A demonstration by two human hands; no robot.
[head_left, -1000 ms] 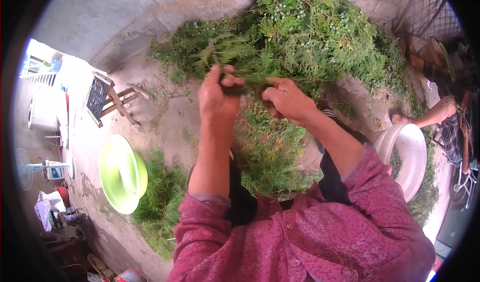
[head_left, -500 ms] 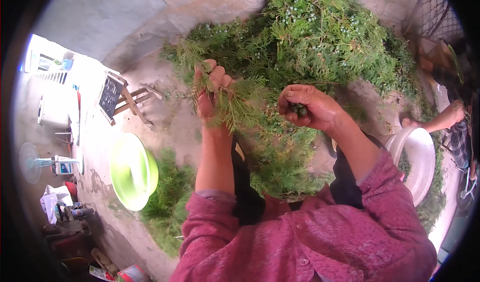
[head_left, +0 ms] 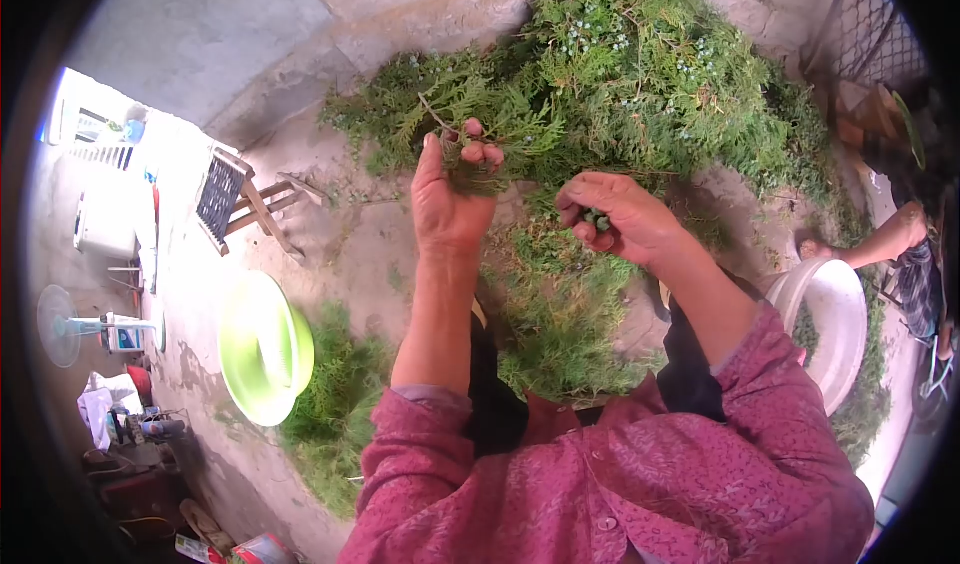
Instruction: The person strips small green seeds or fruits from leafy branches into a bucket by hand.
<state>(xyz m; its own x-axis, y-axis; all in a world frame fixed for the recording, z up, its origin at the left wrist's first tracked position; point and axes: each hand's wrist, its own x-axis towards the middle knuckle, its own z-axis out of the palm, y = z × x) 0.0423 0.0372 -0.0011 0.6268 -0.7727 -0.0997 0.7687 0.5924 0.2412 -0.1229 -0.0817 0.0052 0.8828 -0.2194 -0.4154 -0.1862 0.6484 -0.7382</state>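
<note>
My left hand point(head_left: 452, 214) is raised in front of the pile, its fingers curled around an arborvitae sprig point(head_left: 436, 114). The bare stem end sticks up past the fingers, and flat green foliage spreads beyond them. To its right, my right hand point(head_left: 640, 226) is closed around several small green cones point(head_left: 597, 220), which show between thumb and palm; the rest are hidden. Behind both hands rises a large heap of arborvitae branches point(head_left: 650, 84) dotted with pale cones. Loose cut sprigs point(head_left: 570, 334) lie on the floor between my legs.
At left, a bright green basin point(head_left: 232, 349) stands beside more cut greenery point(head_left: 335, 404). A small folding stool point(head_left: 262, 204) is farther back. On the right are a white tub point(head_left: 845, 334) and another person's bare foot and leg point(head_left: 890, 239). Clutter point(head_left: 140, 429) lines the lower left.
My left hand has moved right and turned its palm up, and the sprig has swung so its stem points up. My right hand stays nearly in place with the cones.
</note>
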